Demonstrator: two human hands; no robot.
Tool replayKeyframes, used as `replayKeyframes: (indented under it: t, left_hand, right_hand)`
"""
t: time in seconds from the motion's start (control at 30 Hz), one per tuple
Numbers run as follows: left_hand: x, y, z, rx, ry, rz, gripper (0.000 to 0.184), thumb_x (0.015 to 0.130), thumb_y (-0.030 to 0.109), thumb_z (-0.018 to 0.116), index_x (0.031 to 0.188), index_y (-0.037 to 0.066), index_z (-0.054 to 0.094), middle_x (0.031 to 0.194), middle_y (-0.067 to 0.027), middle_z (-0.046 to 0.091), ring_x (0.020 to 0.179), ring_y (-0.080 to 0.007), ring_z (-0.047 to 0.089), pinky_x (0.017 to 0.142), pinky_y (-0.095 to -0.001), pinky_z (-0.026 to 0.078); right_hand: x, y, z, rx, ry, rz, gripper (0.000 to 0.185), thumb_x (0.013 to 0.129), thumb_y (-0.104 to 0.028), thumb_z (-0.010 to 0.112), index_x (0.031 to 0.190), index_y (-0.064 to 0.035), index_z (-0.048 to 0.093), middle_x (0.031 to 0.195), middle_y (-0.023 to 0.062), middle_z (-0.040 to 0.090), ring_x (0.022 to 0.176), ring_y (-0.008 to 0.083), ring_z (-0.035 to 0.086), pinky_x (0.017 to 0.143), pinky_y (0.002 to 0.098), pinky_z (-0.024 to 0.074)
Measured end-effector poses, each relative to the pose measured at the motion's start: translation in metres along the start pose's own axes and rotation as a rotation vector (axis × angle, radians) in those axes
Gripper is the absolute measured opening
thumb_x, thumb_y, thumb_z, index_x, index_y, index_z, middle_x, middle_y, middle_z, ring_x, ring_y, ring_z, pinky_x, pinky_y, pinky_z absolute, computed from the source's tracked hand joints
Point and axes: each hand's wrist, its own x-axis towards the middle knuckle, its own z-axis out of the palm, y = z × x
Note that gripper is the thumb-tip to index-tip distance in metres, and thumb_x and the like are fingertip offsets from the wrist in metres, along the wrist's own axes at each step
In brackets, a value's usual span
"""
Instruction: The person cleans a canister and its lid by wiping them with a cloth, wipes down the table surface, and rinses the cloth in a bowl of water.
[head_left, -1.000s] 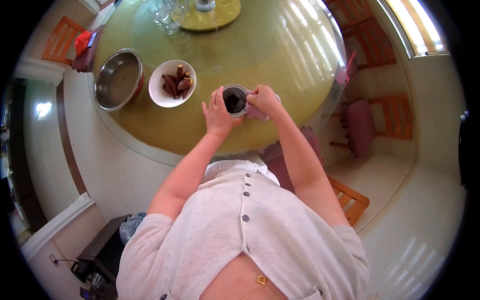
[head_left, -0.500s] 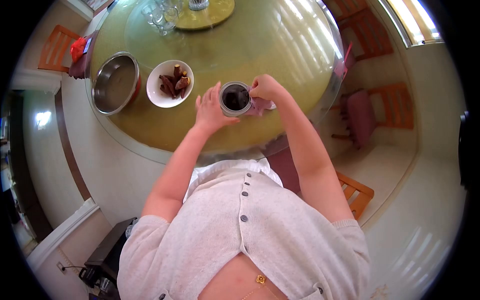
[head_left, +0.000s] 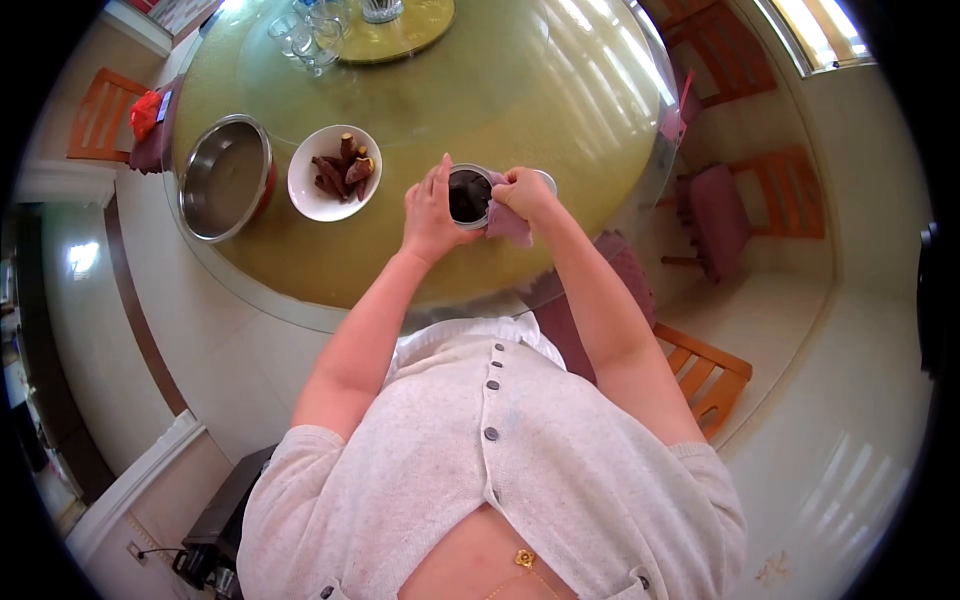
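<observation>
A round container with a pale rim and a dark inside (head_left: 469, 197) stands near the table's front edge. My left hand (head_left: 432, 213) is wrapped round its left side, thumb at the front and fingers behind. On the right side of the rim, my right hand (head_left: 521, 192) pinches a pinkish-purple cloth (head_left: 508, 224), which hangs down against the container. Part of a white round object (head_left: 547, 181) shows behind my right hand. To the left, a white bowl (head_left: 305, 188) holds several reddish-brown, elongated pieces.
A large metal basin (head_left: 226, 180) sits at the left of the round glass-topped table (head_left: 480, 110). Glasses (head_left: 313, 42) and a yellow turntable (head_left: 400, 38) are at the back. Wooden chairs (head_left: 787, 193) stand to the right, another (head_left: 103, 115) at the far left.
My left hand has moved off the container's side and closed round it again. My right hand with the cloth has shifted slightly along the rim. The whole view has shifted a little.
</observation>
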Motion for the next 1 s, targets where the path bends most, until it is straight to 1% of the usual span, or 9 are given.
replayKeyframes:
  t: [0.17, 0.23, 0.27, 0.47, 0.53, 0.57, 0.73, 0.87, 1.0]
  left_hand:
    - [-0.008, 0.004, 0.009, 0.0, 0.063, -0.047, 0.122, 0.048, 0.034, 0.087, 0.145, 0.007, 0.019, 0.134, -0.0154, 0.044, 0.126, -0.0296, 0.041, 0.103, -0.0437, 0.029]
    - [-0.009, 0.005, 0.009, 0.028, 0.09, -0.06, 0.122, 0.047, 0.034, 0.086, 0.145, 0.007, 0.019, 0.134, -0.0156, 0.044, 0.126, -0.0294, 0.041, 0.103, -0.0439, 0.029]
    - [-0.009, 0.005, 0.009, 0.031, 0.089, -0.065, 0.121, 0.048, 0.034, 0.086, 0.145, 0.007, 0.02, 0.134, -0.0154, 0.044, 0.127, -0.0292, 0.041, 0.104, -0.0441, 0.029]
    - [-0.008, 0.007, 0.004, 0.066, 0.048, -0.046, 0.114, 0.051, 0.035, 0.085, 0.144, 0.007, 0.024, 0.134, -0.014, 0.043, 0.127, -0.0291, 0.04, 0.105, -0.0483, 0.028]
    - [-0.008, 0.006, 0.004, 0.095, 0.027, -0.058, 0.113, 0.052, 0.037, 0.084, 0.143, 0.007, 0.025, 0.134, -0.0145, 0.042, 0.127, -0.0301, 0.04, 0.105, -0.0484, 0.028]
    - [-0.008, 0.006, 0.005, 0.099, 0.047, -0.036, 0.114, 0.052, 0.038, 0.085, 0.143, 0.007, 0.025, 0.134, -0.0144, 0.042, 0.126, -0.0303, 0.04, 0.105, -0.0489, 0.028]
    - [-0.006, 0.005, 0.003, 0.105, 0.059, -0.011, 0.116, 0.05, 0.038, 0.085, 0.144, 0.007, 0.024, 0.133, -0.0144, 0.042, 0.126, -0.0309, 0.04, 0.105, -0.0503, 0.028]
    - [-0.006, 0.003, 0.0, 0.046, 0.024, -0.007, 0.123, 0.049, 0.034, 0.087, 0.147, 0.008, 0.017, 0.133, -0.0166, 0.041, 0.125, -0.033, 0.041, 0.105, -0.0478, 0.029]
    - [-0.006, 0.0, 0.0, -0.019, 0.023, 0.007, 0.13, 0.048, 0.032, 0.087, 0.148, 0.009, 0.009, 0.133, -0.0188, 0.04, 0.124, -0.0347, 0.041, 0.105, -0.0446, 0.031]
  right_hand:
    - [-0.018, 0.034, 0.022, 0.138, -0.023, 0.087, 0.029, 0.069, -0.015, 0.071, 0.09, 0.0033, 0.063, 0.08, 0.0111, 0.065, 0.07, 0.0174, 0.061, 0.062, 0.032, 0.0499]
    - [-0.027, 0.037, 0.031, 0.406, -0.024, 0.165, 0.027, 0.068, -0.015, 0.072, 0.087, 0.002, 0.063, 0.078, 0.01, 0.065, 0.068, 0.0162, 0.06, 0.06, 0.0316, 0.0496]
    - [-0.026, 0.036, 0.031, 0.406, -0.026, 0.165, 0.027, 0.068, -0.015, 0.072, 0.087, 0.002, 0.063, 0.078, 0.01, 0.065, 0.068, 0.0162, 0.06, 0.06, 0.0316, 0.0496]
    - [-0.002, 0.026, 0.006, 0.094, -0.066, 0.104, 0.025, 0.066, -0.017, 0.074, 0.084, -0.0013, 0.066, 0.076, 0.0085, 0.066, 0.065, 0.0163, 0.061, 0.06, 0.0312, 0.0506]
    - [0.0, 0.005, -0.006, -0.108, -0.007, -0.023, 0.025, 0.065, -0.017, 0.074, 0.082, -0.0005, 0.067, 0.074, 0.0095, 0.067, 0.066, 0.0182, 0.063, 0.061, 0.0313, 0.0511]
    - [0.001, -0.008, -0.012, -0.194, -0.012, -0.056, 0.027, 0.064, -0.016, 0.074, 0.085, -0.0003, 0.068, 0.077, 0.0135, 0.068, 0.07, 0.0223, 0.066, 0.065, 0.0323, 0.0518]
    - [0.03, -0.042, -0.015, -0.455, -0.072, -0.263, 0.029, 0.062, -0.016, 0.072, 0.088, -0.0032, 0.068, 0.083, 0.0158, 0.068, 0.078, 0.0287, 0.066, 0.071, 0.0363, 0.0521]
    - [0.05, -0.064, -0.01, -0.716, -0.174, -0.5, 0.028, 0.063, -0.015, 0.072, 0.089, -0.0052, 0.068, 0.086, 0.0146, 0.068, 0.081, 0.0314, 0.065, 0.072, 0.0384, 0.0517]
    - [0.064, -0.075, -0.001, -0.737, -0.218, -0.602, 0.028, 0.062, -0.02, 0.074, 0.083, -0.0035, 0.064, 0.079, 0.0147, 0.065, 0.079, 0.0328, 0.063, 0.07, 0.0397, 0.0501]
